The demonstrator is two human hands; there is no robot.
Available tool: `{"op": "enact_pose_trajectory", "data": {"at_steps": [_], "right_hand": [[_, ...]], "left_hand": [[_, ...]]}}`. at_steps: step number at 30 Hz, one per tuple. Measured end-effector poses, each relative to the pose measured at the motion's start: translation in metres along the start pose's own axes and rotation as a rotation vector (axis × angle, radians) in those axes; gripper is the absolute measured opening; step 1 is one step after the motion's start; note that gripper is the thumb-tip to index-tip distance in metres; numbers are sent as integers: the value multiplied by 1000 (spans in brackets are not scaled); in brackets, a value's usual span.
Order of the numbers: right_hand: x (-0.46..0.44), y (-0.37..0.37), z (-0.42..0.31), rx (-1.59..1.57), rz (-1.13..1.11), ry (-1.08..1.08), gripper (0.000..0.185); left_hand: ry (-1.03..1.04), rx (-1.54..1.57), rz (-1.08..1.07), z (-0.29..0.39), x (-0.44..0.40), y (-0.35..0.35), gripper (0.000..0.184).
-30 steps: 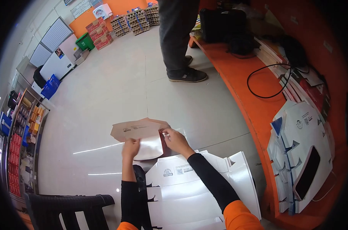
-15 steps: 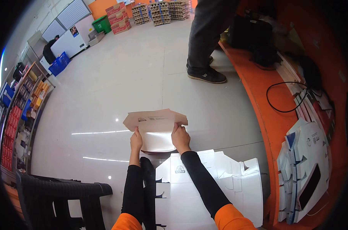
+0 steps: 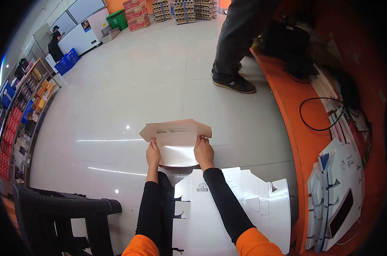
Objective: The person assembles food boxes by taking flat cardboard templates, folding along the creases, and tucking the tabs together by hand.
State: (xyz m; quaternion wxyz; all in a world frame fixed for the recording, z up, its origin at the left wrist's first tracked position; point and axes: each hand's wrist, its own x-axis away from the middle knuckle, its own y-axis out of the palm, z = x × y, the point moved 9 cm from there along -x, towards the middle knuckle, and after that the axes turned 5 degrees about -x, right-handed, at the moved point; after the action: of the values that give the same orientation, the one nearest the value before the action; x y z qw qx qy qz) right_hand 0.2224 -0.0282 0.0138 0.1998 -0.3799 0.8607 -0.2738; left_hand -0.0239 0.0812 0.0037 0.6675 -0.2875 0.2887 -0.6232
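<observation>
A partly folded white cardboard box (image 3: 176, 155) is in front of me, with one printed panel raised and its side flaps angled outward. My left hand (image 3: 153, 154) grips its left edge, thumb up against the raised panel. On the opposite edge my right hand (image 3: 204, 152) is closed the same way. Beneath my right forearm lies a flat white box blank (image 3: 202, 226) with a printed logo and cut slots. The fingers behind the cardboard are hidden.
A black plastic stool (image 3: 69, 200) stands at lower left. Along the right runs an orange ledge (image 3: 281, 98) bearing stacked box blanks (image 3: 343, 166), a dark phone (image 3: 342, 213) and a black cable (image 3: 302, 115). A person's leg (image 3: 229, 47) is beside it. Shelves (image 3: 27, 106) line the left.
Both hands still hold the box, whose raised panel looks a little more upright. The view has shifted slightly. The distant person by the freezer now stands straighter.
</observation>
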Motion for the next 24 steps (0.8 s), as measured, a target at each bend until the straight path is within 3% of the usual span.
{"op": "enact_pose_trajectory", "data": {"at_steps": [4,7,10,12,15,20,24], "right_hand": [[0,2,3,-13,-55,35,44],[-6,4,9,20,-302,181,51],[-14,-34,-9,95,-519,121,57],[-3,-91,-28,152,-450,-17,50],[50,-192,-55,217,-373,-114,42],[173,-298,-16,424,-304,19,42],[260,-312,37,471,-288,283,48]], "left_hand": [[-6,56,-7,0,4,-1,56],[-7,110,20,-12,-10,-7,58],[106,138,82,-3,6,-27,52],[220,148,137,17,39,-65,51],[370,7,-70,63,149,-107,63],[371,-175,-260,56,307,-134,84],[325,-273,-251,45,358,-129,85]]}}
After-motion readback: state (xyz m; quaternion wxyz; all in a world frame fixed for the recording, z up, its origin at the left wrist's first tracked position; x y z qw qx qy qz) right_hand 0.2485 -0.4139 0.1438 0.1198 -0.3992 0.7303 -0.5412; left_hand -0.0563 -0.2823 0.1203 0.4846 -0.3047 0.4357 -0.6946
